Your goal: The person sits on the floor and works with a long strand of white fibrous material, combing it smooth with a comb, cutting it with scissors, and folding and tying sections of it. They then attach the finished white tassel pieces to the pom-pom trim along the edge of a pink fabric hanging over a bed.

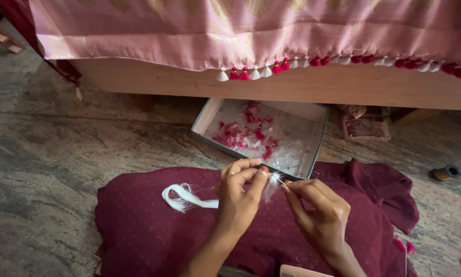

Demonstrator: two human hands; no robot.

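Left hand [239,191] pinches silky white thread [185,198]; right hand [318,209] meets it.

Soft white thread bundle [185,197], fine and silky, on matt maroon cloth [153,231] with a faint dotted weave. At 12 o'clock of it, smooth cardboard box [212,114] holding glossy clear plastic scraps and red thread bits. Further toward 12, pink fabric [241,31] with a satin sheen, edged by red and white thread tassels [251,73], over smooth pale wood. Polished, veined stone floor [45,154].
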